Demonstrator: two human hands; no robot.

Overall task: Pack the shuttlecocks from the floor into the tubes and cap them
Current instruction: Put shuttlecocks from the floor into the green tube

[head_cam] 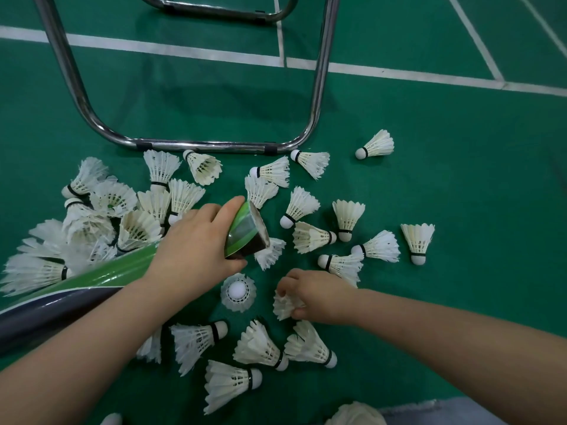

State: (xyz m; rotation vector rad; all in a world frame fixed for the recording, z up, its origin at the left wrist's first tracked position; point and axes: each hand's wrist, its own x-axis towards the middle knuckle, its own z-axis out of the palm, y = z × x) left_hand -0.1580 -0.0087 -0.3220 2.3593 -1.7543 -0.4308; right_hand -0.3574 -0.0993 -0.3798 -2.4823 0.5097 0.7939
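Observation:
Several white feather shuttlecocks lie scattered over the green court floor (460, 185). My left hand (196, 240) grips a green and dark tube (245, 231) near its open end, mouth tilted to the right. My right hand (316, 294) is closed on the feathers of one shuttlecock (283, 306) resting on the floor below the tube's mouth. Another shuttlecock (238, 292) stands cork up between my two hands. A heap of shuttlecocks (101, 219) lies to the left.
A second green and dark tube (76, 286) lies on the floor at the left, under my left forearm. A chrome tubular chair frame (199, 145) stands just beyond the shuttlecocks. White court lines (171, 52) cross the far floor.

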